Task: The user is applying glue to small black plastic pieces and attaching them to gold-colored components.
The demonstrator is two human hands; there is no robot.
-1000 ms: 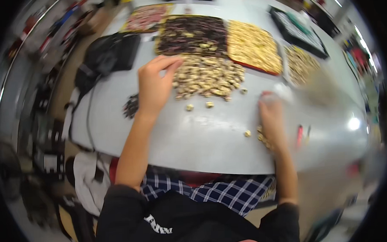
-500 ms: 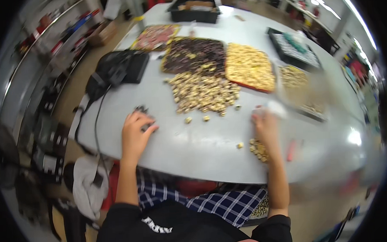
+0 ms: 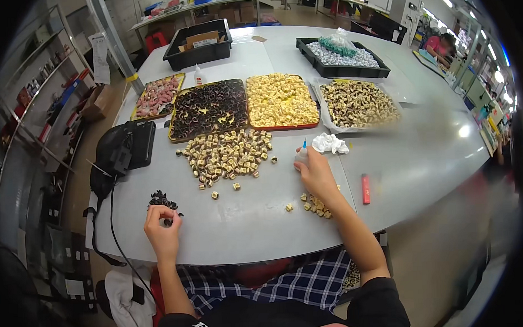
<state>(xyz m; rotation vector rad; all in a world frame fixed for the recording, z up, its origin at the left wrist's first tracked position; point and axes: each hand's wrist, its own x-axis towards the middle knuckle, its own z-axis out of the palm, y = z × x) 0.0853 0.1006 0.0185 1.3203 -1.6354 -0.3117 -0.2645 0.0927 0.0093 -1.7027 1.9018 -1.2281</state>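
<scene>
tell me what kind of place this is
Likely a small-parts workshop or factory floor: trays of sorted pieces lie on a worktable, the right hand holds a blue-tipped bottle, and another person appears farther back.

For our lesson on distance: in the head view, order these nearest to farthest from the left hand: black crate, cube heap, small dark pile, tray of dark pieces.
1. Small dark pile: right by the left hand.
2. Cube heap: ahead, to the right.
3. Tray of dark pieces: just beyond the heap.
4. Black crate: farthest back, beyond that tray.
</scene>
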